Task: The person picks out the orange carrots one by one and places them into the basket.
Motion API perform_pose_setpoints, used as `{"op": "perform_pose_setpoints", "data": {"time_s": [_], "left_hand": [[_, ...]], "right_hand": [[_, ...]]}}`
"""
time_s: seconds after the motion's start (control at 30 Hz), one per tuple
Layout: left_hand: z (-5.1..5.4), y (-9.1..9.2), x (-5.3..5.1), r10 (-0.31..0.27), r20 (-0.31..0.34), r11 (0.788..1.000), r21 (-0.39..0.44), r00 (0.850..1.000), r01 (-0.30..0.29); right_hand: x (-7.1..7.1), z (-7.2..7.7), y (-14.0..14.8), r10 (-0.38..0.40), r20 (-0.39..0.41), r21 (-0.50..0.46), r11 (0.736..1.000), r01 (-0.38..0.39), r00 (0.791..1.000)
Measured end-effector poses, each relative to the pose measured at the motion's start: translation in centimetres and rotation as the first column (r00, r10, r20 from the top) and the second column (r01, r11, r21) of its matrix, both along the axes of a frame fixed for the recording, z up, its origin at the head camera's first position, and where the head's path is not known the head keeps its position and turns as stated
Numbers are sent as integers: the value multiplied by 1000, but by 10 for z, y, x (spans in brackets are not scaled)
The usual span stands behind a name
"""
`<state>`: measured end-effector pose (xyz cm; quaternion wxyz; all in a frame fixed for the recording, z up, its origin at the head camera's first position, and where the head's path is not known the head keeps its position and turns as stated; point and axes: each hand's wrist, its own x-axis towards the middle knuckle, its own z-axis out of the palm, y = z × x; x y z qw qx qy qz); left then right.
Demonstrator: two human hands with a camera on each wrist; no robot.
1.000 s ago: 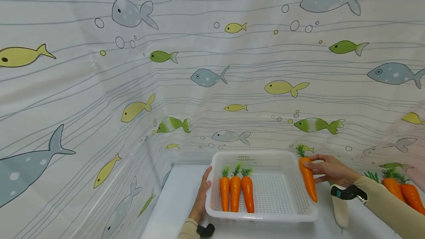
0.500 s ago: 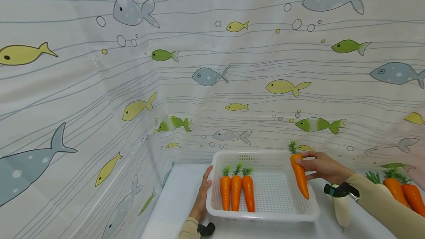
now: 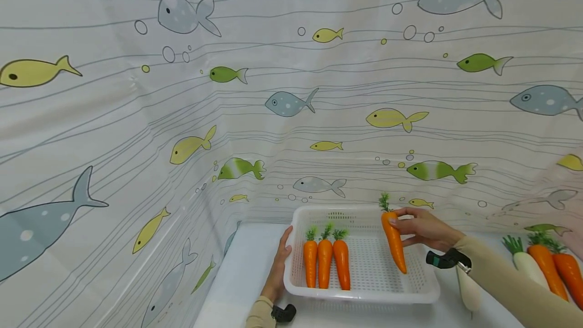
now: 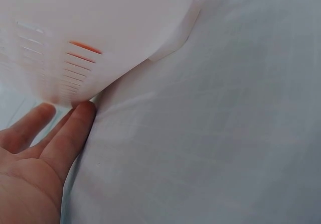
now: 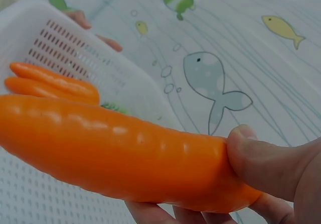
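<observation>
My right hand (image 3: 425, 229) grips a carrot (image 3: 393, 242) by its upper part, thumb on one side and fingers on the other. The carrot hangs tilted over the right half of a white plastic basket (image 3: 364, 296), leafy top up. In the right wrist view this carrot (image 5: 115, 153) fills the foreground, pinched near its thick end by the thumb. Three carrots (image 3: 325, 264) lie side by side in the basket's left half. My left hand (image 3: 278, 267) rests against the basket's left side; in the left wrist view its fingers (image 4: 75, 133) are fairly straight and touch the slotted wall.
Right of the basket, a white radish (image 3: 468, 290) lies on the white table (image 3: 246, 262), partly behind my right forearm. Farther right are another radish (image 3: 530, 267) with green leaves and two carrots (image 3: 548, 270). A fish-patterned curtain (image 3: 319, 115) rises behind and to the left.
My right hand has moved left with the carrot, from the basket's right rim to over its inside. My left hand has stayed at the basket's left side.
</observation>
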<state>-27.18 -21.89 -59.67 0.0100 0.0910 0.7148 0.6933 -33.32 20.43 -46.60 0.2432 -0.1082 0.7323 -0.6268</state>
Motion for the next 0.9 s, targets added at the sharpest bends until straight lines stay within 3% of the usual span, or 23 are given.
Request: {"op": "perform_pose_setpoints", "data": {"time_s": [0.27,0.9], "left_hand": [[-1,0,0,2,0,1000,-8,1000,-2],[1,0,1,-1,0,1000,-3,1000,1]], "right_hand": [[-1,-7,-16,69,21,-56,996,-68,997],[-1,-48,-57,-121,80,8,993,121,989]]}}
